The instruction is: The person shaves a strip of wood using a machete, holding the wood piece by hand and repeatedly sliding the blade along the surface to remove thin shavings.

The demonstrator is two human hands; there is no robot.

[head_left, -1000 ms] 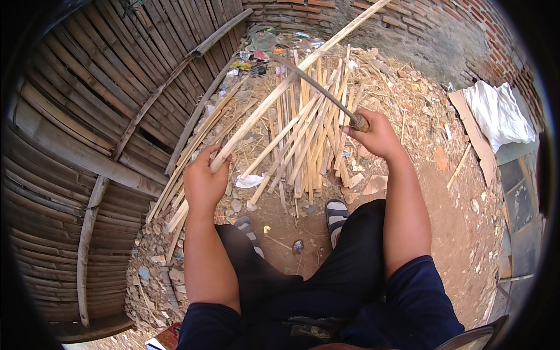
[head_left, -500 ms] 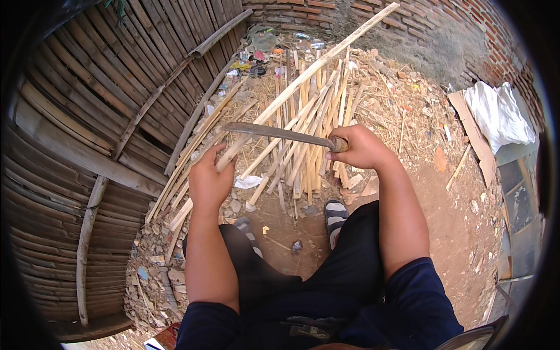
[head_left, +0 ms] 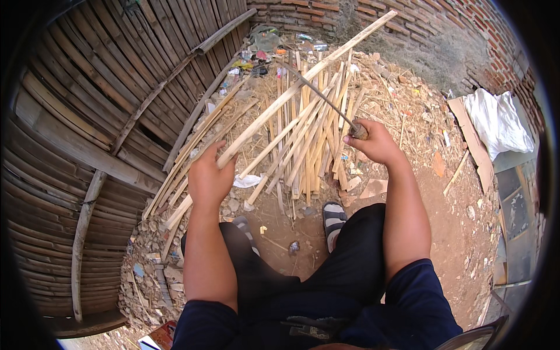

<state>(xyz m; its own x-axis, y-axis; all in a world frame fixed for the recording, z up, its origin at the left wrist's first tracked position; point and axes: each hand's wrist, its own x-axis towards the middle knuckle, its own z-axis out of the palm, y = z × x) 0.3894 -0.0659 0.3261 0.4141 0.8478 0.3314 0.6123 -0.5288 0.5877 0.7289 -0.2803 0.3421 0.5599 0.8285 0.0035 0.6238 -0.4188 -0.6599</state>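
Swung away from the left hand (head_left: 213,175) since the earlier frame, the knife (head_left: 324,95) sits in the right hand (head_left: 372,142). The left grip holds a wooden strip (head_left: 262,123) slanting above the stick pile (head_left: 309,160); a skidding blade could cut that hand.

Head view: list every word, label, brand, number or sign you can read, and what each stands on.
No text can be read.
Dark clothes: pale print, too blurred.
Red and white thing, lower left: too small.
Litter: too small.
Long knife and held stick: none seen.
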